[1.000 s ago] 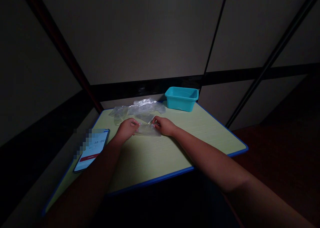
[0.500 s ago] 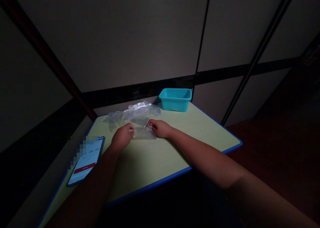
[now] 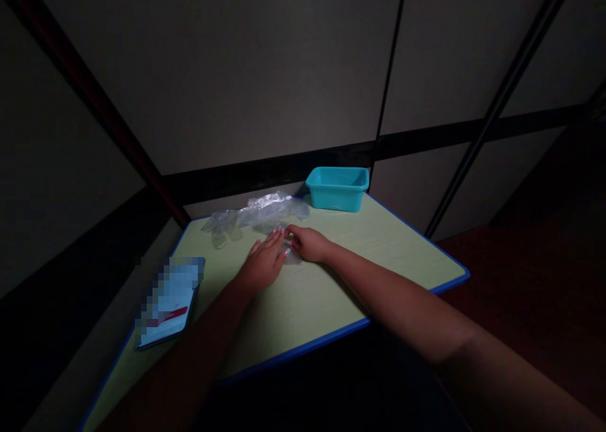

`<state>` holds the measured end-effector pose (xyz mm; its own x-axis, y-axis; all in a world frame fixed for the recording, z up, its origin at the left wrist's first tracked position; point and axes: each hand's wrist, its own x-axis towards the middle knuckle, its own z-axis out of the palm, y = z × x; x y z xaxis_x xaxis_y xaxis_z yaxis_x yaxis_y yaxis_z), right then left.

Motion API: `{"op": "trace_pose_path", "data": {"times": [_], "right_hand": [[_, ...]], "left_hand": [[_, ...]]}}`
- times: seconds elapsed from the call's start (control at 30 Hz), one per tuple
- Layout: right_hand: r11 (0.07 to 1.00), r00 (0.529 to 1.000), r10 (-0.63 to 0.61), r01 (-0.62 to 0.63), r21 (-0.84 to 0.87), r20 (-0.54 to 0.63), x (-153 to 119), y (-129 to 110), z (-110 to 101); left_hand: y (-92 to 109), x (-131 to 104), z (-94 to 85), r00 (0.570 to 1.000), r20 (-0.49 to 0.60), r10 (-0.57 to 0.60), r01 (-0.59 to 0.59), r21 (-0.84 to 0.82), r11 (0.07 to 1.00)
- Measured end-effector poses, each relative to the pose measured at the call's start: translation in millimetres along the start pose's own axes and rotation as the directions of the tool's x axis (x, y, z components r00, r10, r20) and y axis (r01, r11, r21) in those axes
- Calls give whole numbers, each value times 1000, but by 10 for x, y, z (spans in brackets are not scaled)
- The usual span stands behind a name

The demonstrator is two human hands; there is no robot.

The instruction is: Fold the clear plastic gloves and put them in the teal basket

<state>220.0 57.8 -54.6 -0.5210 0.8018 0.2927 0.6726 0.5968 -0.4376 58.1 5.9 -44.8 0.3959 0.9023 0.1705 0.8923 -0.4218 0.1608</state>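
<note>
A small clear plastic bag (image 3: 294, 258) lies on the table under my two hands, mostly covered by them. Across it my left hand (image 3: 264, 260) is laid with its fingers stretched out, the tips close to the other hand. At the bag's right side my right hand (image 3: 307, 242) has its fingers curled in a pinch on the plastic. Just beyond my hands spreads a crumpled heap of clear plastic bags (image 3: 269, 211), shiny along its top.
A turquoise plastic basket (image 3: 337, 197) stands at the table's back right. On the left lies a phone (image 3: 173, 302) with its screen lit. The pale table (image 3: 326, 296) has a blue edge, and dark-trimmed panels (image 3: 265, 91) rise behind it.
My left hand has let go of the bag's left edge, opened out and moved right across the bag. My right hand keeps its pinch. The view has shifted slightly.
</note>
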Motion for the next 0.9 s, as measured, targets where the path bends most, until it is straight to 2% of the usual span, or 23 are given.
{"op": "trace_pose_path", "data": {"times": [0.3,0.6,0.67,0.8,0.9], "right_hand": [[1000,1000,4,-4,0,28,-6,-28,-48],[971,993,67,-87,223,95,-6,27,-148],[979,994,90,-99,178,60,-5,48,-171],[994,994,107,-108,-20,-30,-41,37,-219],[988,986,131,-121,-98,99,-95,-13,-234]], "left_hand": [[-147,8,107,990,141,-1,-5,44,999],[-96,-12,41,989,144,10,-13,23,1000],[-83,-17,25,989,147,4,-6,16,1000],[-90,-17,36,988,156,-2,-3,32,999],[-106,-18,64,990,142,4,-8,33,999]]}}
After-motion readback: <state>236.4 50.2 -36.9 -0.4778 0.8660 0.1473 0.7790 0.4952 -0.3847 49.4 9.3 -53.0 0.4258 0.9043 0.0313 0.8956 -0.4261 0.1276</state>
